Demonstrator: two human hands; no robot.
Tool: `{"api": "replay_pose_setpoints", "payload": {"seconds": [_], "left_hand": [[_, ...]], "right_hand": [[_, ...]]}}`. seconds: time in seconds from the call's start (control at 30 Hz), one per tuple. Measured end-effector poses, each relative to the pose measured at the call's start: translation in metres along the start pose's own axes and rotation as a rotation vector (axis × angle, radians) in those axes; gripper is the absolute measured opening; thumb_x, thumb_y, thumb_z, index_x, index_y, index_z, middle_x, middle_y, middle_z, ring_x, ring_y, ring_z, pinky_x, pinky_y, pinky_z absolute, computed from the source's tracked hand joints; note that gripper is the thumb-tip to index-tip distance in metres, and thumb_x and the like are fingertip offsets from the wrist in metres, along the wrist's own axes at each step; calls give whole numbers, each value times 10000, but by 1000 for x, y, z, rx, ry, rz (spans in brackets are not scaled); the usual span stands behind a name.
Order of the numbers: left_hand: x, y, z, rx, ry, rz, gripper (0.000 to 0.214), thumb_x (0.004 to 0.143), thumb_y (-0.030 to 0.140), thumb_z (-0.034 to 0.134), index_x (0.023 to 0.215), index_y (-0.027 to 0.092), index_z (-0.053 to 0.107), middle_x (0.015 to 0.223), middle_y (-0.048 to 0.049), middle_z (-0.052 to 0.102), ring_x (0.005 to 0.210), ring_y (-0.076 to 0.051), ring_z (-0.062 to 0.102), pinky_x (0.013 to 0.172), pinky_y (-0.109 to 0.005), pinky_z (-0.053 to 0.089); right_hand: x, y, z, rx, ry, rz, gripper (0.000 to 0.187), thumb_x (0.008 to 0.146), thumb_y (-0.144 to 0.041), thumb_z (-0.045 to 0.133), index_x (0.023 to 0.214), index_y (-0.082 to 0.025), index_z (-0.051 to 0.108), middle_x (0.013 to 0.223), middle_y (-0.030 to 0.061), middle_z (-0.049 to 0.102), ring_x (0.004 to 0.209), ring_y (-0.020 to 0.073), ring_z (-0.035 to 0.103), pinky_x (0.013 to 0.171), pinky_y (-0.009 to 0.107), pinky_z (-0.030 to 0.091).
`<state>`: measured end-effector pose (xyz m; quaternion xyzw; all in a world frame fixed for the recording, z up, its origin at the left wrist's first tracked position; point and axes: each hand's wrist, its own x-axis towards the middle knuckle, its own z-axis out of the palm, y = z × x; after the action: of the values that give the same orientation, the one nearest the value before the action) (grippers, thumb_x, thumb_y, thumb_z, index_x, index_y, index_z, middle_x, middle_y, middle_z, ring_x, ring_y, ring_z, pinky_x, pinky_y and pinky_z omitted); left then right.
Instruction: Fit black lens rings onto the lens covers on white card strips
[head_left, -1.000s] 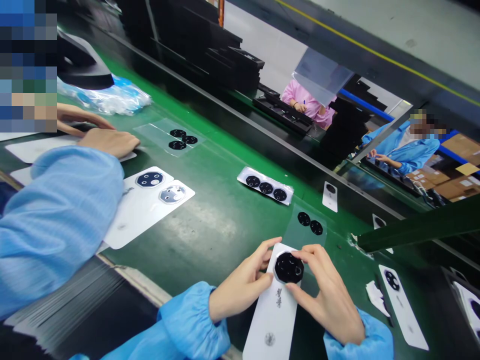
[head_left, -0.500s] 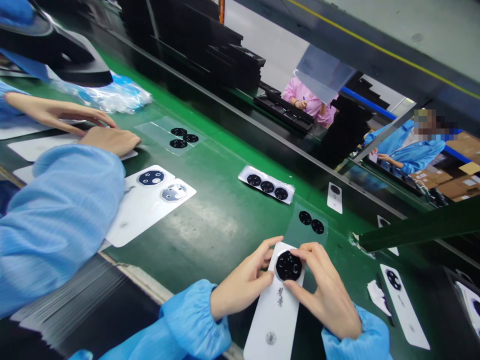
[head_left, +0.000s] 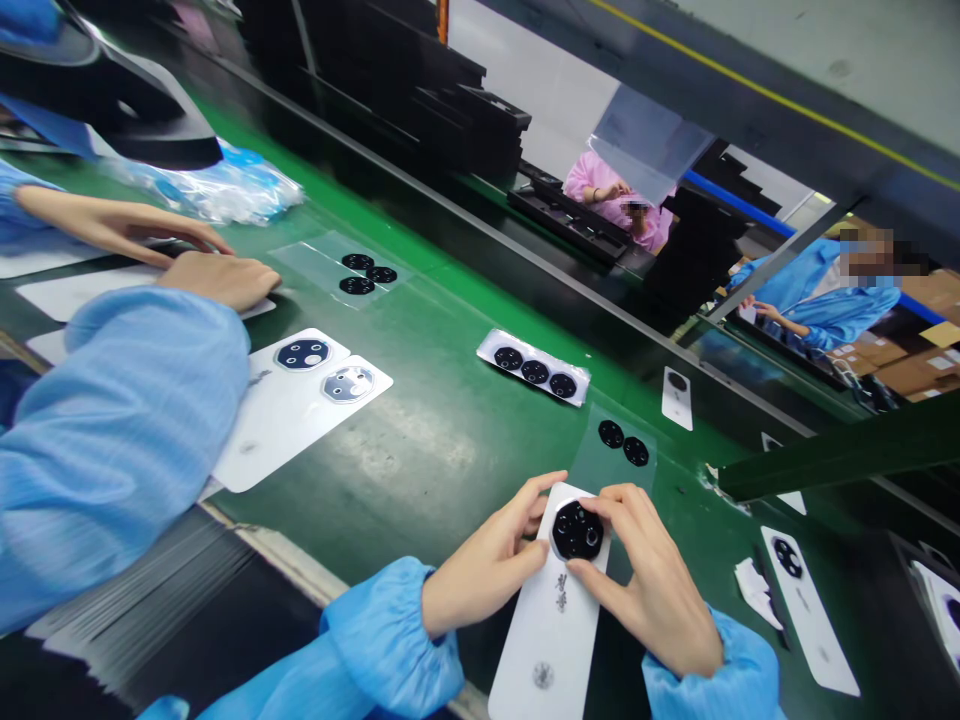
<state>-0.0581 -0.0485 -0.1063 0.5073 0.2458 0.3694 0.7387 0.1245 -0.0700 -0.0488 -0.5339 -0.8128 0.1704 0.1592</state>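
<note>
A white phone back cover (head_left: 546, 630) lies lengthwise on the green belt (head_left: 427, 440) in front of me. A round black camera ring (head_left: 577, 530) sits on its top end. My left hand (head_left: 484, 570) grips the cover's left edge, thumb near the ring. My right hand (head_left: 652, 590) pinches the ring from the right with thumb and fingers. Just beyond lies a clear film (head_left: 611, 465) carrying two more black rings (head_left: 622, 443).
A strip with three black rings (head_left: 535, 371) lies mid-belt. Two white covers (head_left: 300, 400) lie left, beside a co-worker's blue sleeve (head_left: 112, 440) and hands (head_left: 217, 278). More covers (head_left: 806, 610) lie right. Black trays (head_left: 465, 130) are stacked behind the belt; other workers sit beyond.
My hands and the ring stay in place on the cover; the fingers shift only slightly. The view has drifted a little.
</note>
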Motion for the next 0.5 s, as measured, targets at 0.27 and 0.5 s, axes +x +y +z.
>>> {"api": "replay_pose_setpoints", "payload": {"seconds": [0.27, 0.5], "left_hand": [[0, 1, 0, 0, -4, 1, 540, 867, 230, 493, 1355, 235, 264, 1242, -104, 526, 1046, -229, 556, 874, -377, 430], [0, 2, 2, 1, 8, -4, 535, 871, 251, 490, 1357, 242, 267, 1232, -96, 532, 1034, -222, 560, 841, -354, 442]], "right_hand": [[-1, -2, 0, -22, 22, -7, 347, 801, -166, 575, 1111, -224, 431, 1002, 54, 480, 909, 207, 502, 745, 357, 496], [-1, -2, 0, -27, 31, -4, 352, 804, -178, 577, 1130, -221, 450, 996, 58, 496, 909, 207, 513, 747, 357, 507]]}}
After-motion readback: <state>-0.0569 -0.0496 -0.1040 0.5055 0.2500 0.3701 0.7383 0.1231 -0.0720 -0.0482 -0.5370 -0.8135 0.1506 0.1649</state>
